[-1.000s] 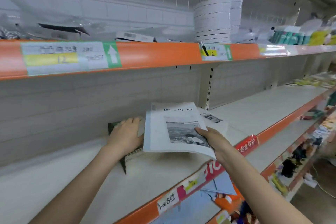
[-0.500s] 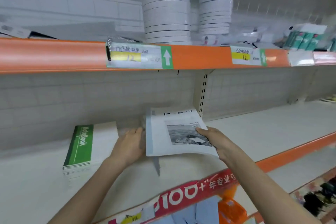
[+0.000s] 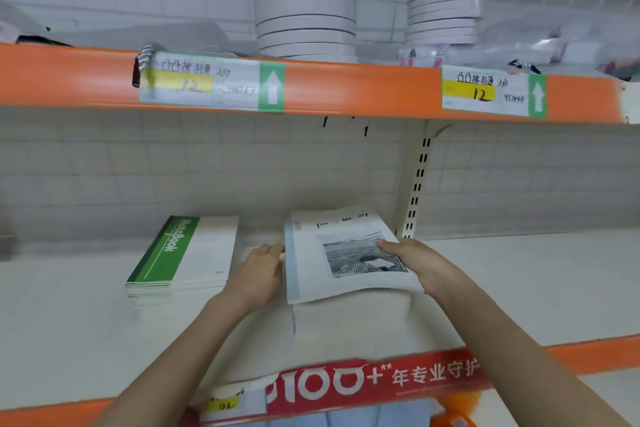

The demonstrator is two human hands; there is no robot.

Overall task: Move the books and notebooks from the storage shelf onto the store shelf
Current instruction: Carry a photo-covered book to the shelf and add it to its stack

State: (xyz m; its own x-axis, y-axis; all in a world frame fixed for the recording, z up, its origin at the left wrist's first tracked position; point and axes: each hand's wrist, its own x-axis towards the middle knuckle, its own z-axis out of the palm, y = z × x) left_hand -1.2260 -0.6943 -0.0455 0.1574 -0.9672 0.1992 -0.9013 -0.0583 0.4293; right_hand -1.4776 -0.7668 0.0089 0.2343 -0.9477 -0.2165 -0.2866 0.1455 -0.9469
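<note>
We have the white booklet [image 3: 341,260] low over the store shelf [image 3: 519,281], its near edge lifted clear of the board and casting a shadow, its far edge close to the back panel. Our right hand [image 3: 417,262] holds it at the right edge, thumb on the cover across the corner of the photo, fingers hidden below; the grip is narrow, pinched on the booklet. Our left hand [image 3: 258,276] touches its left edge with fingers partly curled, steadying it; we cannot tell whether those fingers actually clasp it.

We judge this to be the setting-down step: the next move calls for lowering the booklet flat, squaring it, and letting go.

The booklet is thin and bends slightly under its own weight. Its cover is white with a pale blue strip along the spine, a black-and-white photo in the middle and faint lettering above.

Just left of our left hand, a stack of green-and-white notebooks [image 3: 183,253] already lies flat on the same shelf. On the upper shelf stand stacks of white round boxes [image 3: 306,7], behind an orange rail with price labels [image 3: 211,83].
</note>
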